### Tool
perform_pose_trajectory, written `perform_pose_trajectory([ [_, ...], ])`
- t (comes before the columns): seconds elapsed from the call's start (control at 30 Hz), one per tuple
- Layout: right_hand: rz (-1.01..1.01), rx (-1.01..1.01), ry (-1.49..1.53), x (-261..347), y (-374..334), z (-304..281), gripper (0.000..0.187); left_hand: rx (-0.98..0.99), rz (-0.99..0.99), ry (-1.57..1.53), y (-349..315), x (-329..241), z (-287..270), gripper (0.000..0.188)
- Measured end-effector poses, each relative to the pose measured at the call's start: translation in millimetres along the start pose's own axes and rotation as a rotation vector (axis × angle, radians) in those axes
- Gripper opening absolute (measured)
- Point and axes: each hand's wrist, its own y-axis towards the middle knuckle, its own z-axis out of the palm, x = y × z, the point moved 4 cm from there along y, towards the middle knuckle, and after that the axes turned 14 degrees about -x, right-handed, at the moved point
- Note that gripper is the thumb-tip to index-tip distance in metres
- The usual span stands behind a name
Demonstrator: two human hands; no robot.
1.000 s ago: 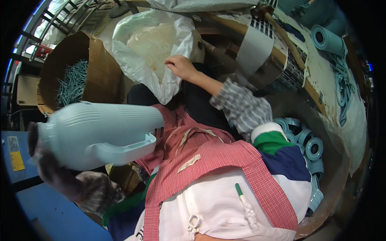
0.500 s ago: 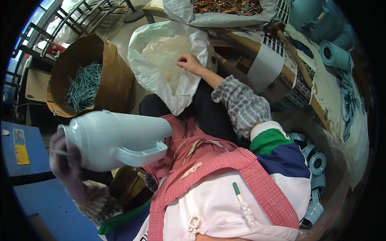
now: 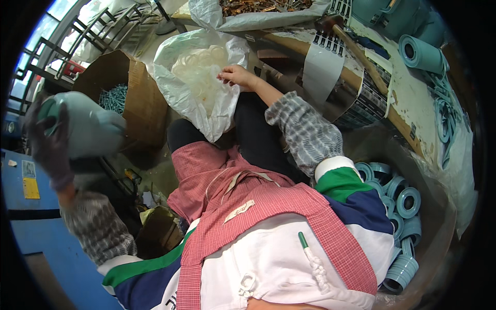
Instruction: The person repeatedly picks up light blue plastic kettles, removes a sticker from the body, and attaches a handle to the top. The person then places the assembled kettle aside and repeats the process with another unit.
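At the far left, my gloved left hand grips one end of a light blue plastic jug. The jug lies sideways in the air, smeared by motion, its other end toward the cardboard box. My bare right hand is over an open white sack that stands before my knees. Translucent, whitish soft rings fill the sack. The fingertips of my right hand are pinched together at the edge of these rings; what they hold, if anything, is too small to make out.
A cardboard box holds thin blue plastic pieces. On the right, a workbench carries a hammer and a blue cylinder. Several blue ringed parts fill a bin by my right side. Blue cabinet at left.
My left hand has carried the jug from over my lap outward to the left and away from me. My right hand stays at the sack, fingers still pinched. The whole view has shifted slightly.
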Motion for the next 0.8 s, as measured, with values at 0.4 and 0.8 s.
perform_pose_trajectory([
  [0.4,-0.511,-0.231,0.343,109.8,-103.1,-50.0,0.025,-0.031,0.006,-0.572,-25.0,-156.0,89.8,0.058],
  [0.8,-0.696,-0.184,-0.385,216.5,-172.7,-13.3,0.018,0.308,-0.778,-1.423,-48.8,-212.5,153.8,0.094],
])
